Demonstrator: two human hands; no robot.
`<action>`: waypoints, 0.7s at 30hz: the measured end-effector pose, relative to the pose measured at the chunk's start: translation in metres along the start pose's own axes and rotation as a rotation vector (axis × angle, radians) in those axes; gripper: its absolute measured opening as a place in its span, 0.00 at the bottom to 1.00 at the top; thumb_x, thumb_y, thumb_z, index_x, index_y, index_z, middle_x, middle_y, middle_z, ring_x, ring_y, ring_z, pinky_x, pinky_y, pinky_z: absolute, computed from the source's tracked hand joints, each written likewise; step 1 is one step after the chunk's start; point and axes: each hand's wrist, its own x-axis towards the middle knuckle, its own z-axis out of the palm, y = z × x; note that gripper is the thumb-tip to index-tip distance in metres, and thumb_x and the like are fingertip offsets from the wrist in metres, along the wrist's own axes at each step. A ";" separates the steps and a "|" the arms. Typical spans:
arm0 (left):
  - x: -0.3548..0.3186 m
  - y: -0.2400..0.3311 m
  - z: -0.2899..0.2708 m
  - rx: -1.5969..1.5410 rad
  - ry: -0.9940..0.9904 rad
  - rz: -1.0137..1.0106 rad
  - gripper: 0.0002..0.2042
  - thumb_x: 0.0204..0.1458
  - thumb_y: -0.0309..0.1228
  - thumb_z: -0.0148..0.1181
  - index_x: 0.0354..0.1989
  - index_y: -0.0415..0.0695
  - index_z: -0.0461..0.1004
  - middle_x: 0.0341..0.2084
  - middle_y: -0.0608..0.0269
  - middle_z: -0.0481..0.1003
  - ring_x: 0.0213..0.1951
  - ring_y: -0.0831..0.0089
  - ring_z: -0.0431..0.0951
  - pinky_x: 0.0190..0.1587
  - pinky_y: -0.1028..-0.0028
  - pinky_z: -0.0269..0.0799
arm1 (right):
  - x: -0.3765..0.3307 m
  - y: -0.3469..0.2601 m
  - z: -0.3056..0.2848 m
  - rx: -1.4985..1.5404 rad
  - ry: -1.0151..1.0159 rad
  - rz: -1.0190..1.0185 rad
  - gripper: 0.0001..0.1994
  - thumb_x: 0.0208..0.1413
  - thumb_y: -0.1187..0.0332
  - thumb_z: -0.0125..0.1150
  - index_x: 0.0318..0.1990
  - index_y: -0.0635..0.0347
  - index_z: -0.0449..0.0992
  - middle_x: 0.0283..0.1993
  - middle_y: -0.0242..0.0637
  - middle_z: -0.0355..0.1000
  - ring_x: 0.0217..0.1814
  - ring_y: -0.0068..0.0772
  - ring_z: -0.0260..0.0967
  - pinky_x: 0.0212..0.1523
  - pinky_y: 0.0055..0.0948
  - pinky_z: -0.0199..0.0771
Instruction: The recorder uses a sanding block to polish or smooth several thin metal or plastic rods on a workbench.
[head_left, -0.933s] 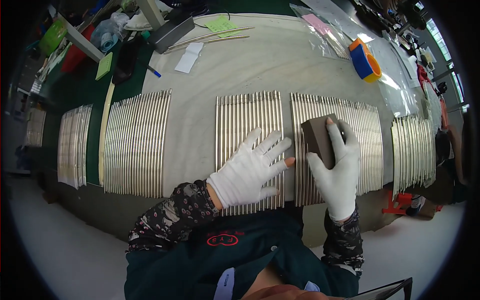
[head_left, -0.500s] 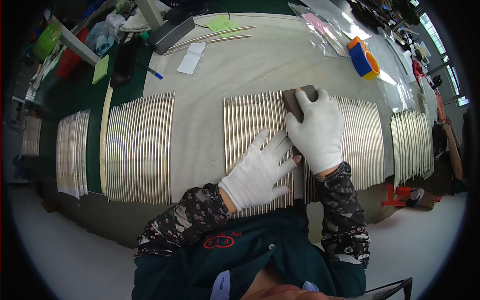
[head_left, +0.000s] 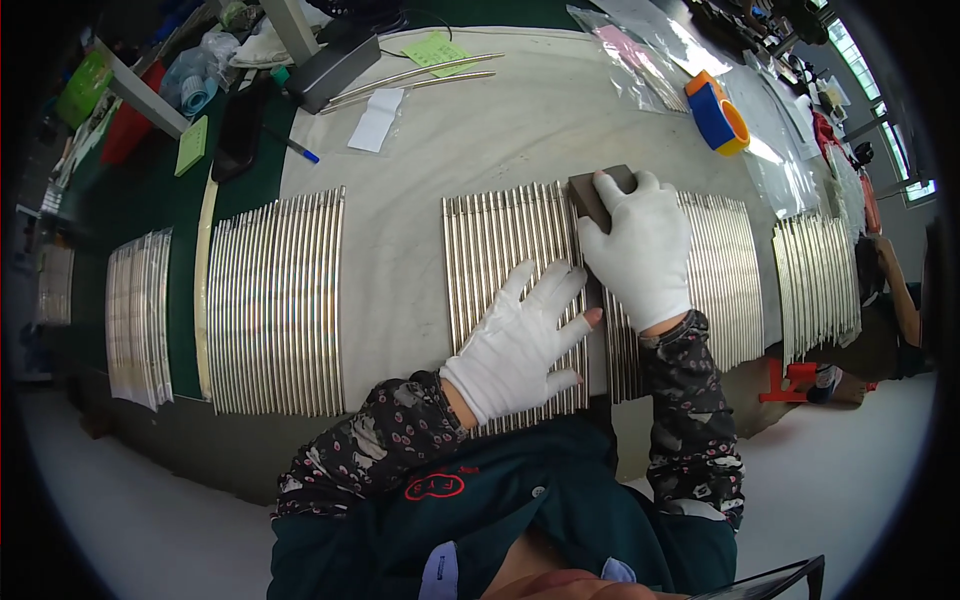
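In the middle of the table lies a row of thin silvery metal rods (head_left: 510,235), side by side and pointing away from me. My left hand (head_left: 525,345), in a white glove with some fingertips bare, rests flat on them with its fingers spread. My right hand (head_left: 640,250), gloved too, grips a dark grey-brown block (head_left: 588,203) at the right edge of this row. Another row of rods (head_left: 725,275) extends to the right from beneath my right hand and forearm. The block's lower part is hidden by my hand.
More rods (head_left: 278,300) lie to the left, with a bagged bundle (head_left: 140,315) beyond. Another bundle (head_left: 818,285) is at the far right. A blue-and-orange tape dispenser (head_left: 715,112), a black box (head_left: 340,70) and a pen (head_left: 302,151) lie further back. A person's arm (head_left: 903,300) shows at right.
My right hand, with the block, has slid slightly away from me and to the right. The left hand stays in place on the rods. The whole view has shifted a little.
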 end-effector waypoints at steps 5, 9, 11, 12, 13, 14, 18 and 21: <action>-0.002 -0.001 -0.001 0.000 -0.004 -0.009 0.33 0.46 0.48 0.67 0.61 0.45 0.71 0.63 0.45 0.64 0.70 0.50 0.57 0.72 0.45 0.43 | 0.002 -0.010 -0.003 -0.014 -0.032 -0.016 0.26 0.46 0.60 0.66 0.55 0.57 0.79 0.49 0.58 0.72 0.47 0.53 0.72 0.48 0.44 0.76; -0.004 -0.002 -0.002 -0.017 -0.053 -0.032 0.33 0.47 0.48 0.67 0.61 0.46 0.71 0.64 0.46 0.63 0.70 0.50 0.57 0.72 0.45 0.43 | 0.000 -0.014 -0.001 0.053 0.017 -0.132 0.26 0.46 0.60 0.66 0.55 0.58 0.79 0.48 0.57 0.73 0.47 0.51 0.73 0.47 0.43 0.76; -0.003 -0.002 -0.002 0.009 -0.106 -0.043 0.33 0.48 0.48 0.66 0.62 0.46 0.71 0.64 0.45 0.63 0.70 0.50 0.56 0.72 0.45 0.43 | -0.002 -0.014 0.004 0.099 0.031 -0.259 0.25 0.45 0.61 0.66 0.54 0.59 0.80 0.46 0.55 0.73 0.47 0.51 0.72 0.46 0.43 0.76; -0.003 -0.002 -0.002 -0.008 -0.060 -0.026 0.33 0.47 0.48 0.66 0.62 0.46 0.71 0.65 0.45 0.63 0.70 0.50 0.56 0.72 0.45 0.42 | -0.001 -0.011 0.003 0.039 0.021 -0.125 0.26 0.46 0.60 0.66 0.55 0.58 0.79 0.47 0.56 0.73 0.47 0.51 0.72 0.47 0.43 0.76; -0.002 -0.002 -0.001 -0.006 -0.010 -0.011 0.33 0.47 0.48 0.66 0.62 0.45 0.70 0.65 0.46 0.63 0.70 0.49 0.56 0.72 0.44 0.41 | 0.001 -0.007 0.000 -0.025 0.005 0.005 0.26 0.46 0.60 0.66 0.55 0.57 0.79 0.48 0.56 0.72 0.47 0.51 0.72 0.48 0.43 0.75; 0.000 -0.002 0.000 -0.012 0.082 0.021 0.33 0.47 0.48 0.66 0.62 0.45 0.70 0.65 0.46 0.63 0.70 0.49 0.56 0.72 0.43 0.40 | 0.002 -0.003 -0.002 -0.096 -0.009 0.133 0.27 0.46 0.59 0.67 0.56 0.57 0.78 0.49 0.56 0.71 0.47 0.51 0.71 0.48 0.44 0.75; 0.001 -0.002 0.003 -0.013 -0.098 -0.042 0.33 0.47 0.48 0.67 0.62 0.46 0.71 0.64 0.45 0.63 0.70 0.49 0.56 0.72 0.46 0.41 | -0.001 -0.010 0.003 0.141 0.013 -0.223 0.25 0.45 0.61 0.66 0.54 0.59 0.80 0.43 0.54 0.72 0.44 0.51 0.71 0.44 0.43 0.76; 0.001 -0.004 0.005 -0.013 -0.004 -0.005 0.33 0.47 0.48 0.67 0.61 0.45 0.71 0.64 0.45 0.64 0.70 0.49 0.56 0.72 0.44 0.42 | 0.002 -0.006 0.003 -0.007 0.032 -0.002 0.25 0.45 0.61 0.66 0.53 0.58 0.80 0.42 0.53 0.72 0.44 0.52 0.71 0.45 0.44 0.76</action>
